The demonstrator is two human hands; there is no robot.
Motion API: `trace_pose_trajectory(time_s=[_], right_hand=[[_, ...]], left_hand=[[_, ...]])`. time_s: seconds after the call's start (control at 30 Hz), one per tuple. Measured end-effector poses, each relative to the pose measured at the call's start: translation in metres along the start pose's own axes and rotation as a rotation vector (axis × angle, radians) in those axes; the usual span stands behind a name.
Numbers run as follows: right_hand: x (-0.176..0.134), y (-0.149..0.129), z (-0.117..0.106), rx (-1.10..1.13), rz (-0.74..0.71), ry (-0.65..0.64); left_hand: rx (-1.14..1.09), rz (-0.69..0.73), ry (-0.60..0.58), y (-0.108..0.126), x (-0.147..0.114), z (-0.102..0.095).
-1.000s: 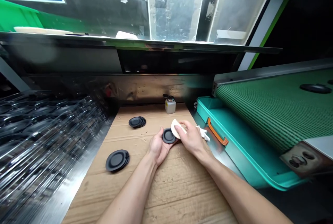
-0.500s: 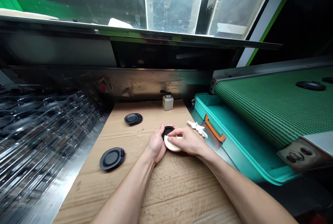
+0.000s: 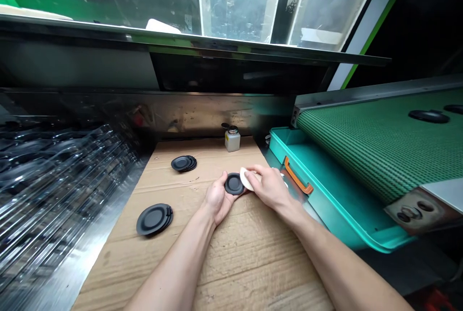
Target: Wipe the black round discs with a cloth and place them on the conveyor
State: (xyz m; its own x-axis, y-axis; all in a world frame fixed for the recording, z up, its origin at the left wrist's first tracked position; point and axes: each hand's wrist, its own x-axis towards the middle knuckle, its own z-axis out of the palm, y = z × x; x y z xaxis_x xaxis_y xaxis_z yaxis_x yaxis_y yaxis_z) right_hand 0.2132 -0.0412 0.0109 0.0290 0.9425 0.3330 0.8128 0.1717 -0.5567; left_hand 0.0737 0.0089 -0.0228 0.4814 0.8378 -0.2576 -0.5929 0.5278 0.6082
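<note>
My left hand (image 3: pixel 218 198) grips a small round black lid-like disc (image 3: pixel 234 183) with a raised rim, thumb at its left edge and fingers beneath. A white round pad (image 3: pixel 246 179) is pinched in my right hand (image 3: pixel 269 186), tilted at the disc's right edge. Whether the pad touches the disc I cannot tell. To the left, on the cardboard sheet (image 3: pixel 231 263), lie two overlapping stacks of black discs, a larger-disc stack (image 3: pixel 154 219) nearer me and a smaller-disc stack (image 3: pixel 183 163) farther off.
A small white bottle (image 3: pixel 232 140) with its cap flipped up stands at the cardboard's back. Right are a teal tray (image 3: pixel 347 226) with an orange handle (image 3: pixel 297 178) and a green conveyor belt (image 3: pixel 369 142) carrying black discs (image 3: pixel 428 116). Clear plastic trays (image 3: pixel 54 195) fill the left.
My right hand has moved the white pad up and right, off the disc's face and tilted it more upright. More of the black disc shows now. The view has shifted slightly.
</note>
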Motion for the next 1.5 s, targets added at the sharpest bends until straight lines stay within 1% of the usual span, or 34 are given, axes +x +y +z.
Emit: trace_pose_trajectory(time_s=[0.03,0.07,0.13,0.2,0.27,0.4,0.47,0.57,0.63,0.7,0.77,0.83,0.87,1.0,1.13,1.23,1.27,1.37,1.4,1.5], right_hand=[[0.000,0.000,0.004,-0.036,-0.018,0.039],[0.000,-0.001,0.009,-0.070,-0.045,0.045],[0.002,-0.005,0.019,-0.160,-0.076,0.012],[0.003,-0.009,0.025,-0.269,-0.022,0.049],[0.002,-0.012,0.029,-0.319,0.020,0.080],[-0.002,-0.013,0.033,-0.269,-0.047,0.033],[0.001,-0.010,0.032,-0.315,0.004,0.079],[0.005,-0.001,0.026,-0.370,0.086,0.165],[0.003,0.004,0.021,-0.314,0.082,0.205],[-0.002,0.004,0.019,-0.231,0.044,0.219],[-0.006,-0.001,0.022,-0.200,-0.011,0.178],[-0.005,-0.008,0.028,-0.252,-0.048,0.111],[-0.004,-0.011,0.031,-0.299,-0.041,0.094],[0.004,-0.015,0.035,-0.456,0.088,0.108],[0.001,-0.015,0.033,-0.478,0.025,0.037],[-0.001,-0.018,0.034,-0.512,0.109,0.074],[-0.001,-0.019,0.034,-0.516,0.114,0.075],[-0.002,-0.022,0.036,-0.498,0.046,0.031],[-0.002,-0.022,0.036,-0.495,0.052,0.026],[-0.002,-0.022,0.035,-0.503,0.155,0.054]], left_hand=[[-0.002,-0.007,-0.012,0.000,0.001,0.000],[-0.006,-0.008,-0.023,-0.001,0.001,0.000],[-0.016,0.001,-0.031,-0.001,0.001,0.000],[-0.023,0.016,-0.012,-0.002,0.001,0.001],[-0.026,0.024,0.029,-0.002,0.001,0.002],[-0.033,0.029,0.035,-0.003,0.001,0.003],[-0.034,0.043,0.030,-0.002,0.003,0.003],[-0.043,0.040,0.052,0.000,0.004,0.001],[-0.056,0.034,0.070,0.002,0.005,0.000],[-0.060,0.036,0.072,0.001,0.006,-0.001],[-0.046,0.044,0.048,0.000,0.005,-0.001],[-0.022,0.053,0.017,-0.002,0.004,0.000],[-0.012,0.056,0.006,-0.002,0.003,0.000],[0.012,0.040,0.005,-0.002,0.000,0.002],[0.021,0.029,0.003,-0.002,-0.001,0.004],[0.032,0.046,0.014,-0.003,-0.001,0.005],[0.034,0.047,0.027,-0.003,-0.002,0.005],[0.020,0.060,0.047,-0.004,-0.002,0.005],[0.019,0.069,0.052,-0.004,-0.002,0.005],[0.020,0.092,0.069,-0.004,-0.002,0.005]])
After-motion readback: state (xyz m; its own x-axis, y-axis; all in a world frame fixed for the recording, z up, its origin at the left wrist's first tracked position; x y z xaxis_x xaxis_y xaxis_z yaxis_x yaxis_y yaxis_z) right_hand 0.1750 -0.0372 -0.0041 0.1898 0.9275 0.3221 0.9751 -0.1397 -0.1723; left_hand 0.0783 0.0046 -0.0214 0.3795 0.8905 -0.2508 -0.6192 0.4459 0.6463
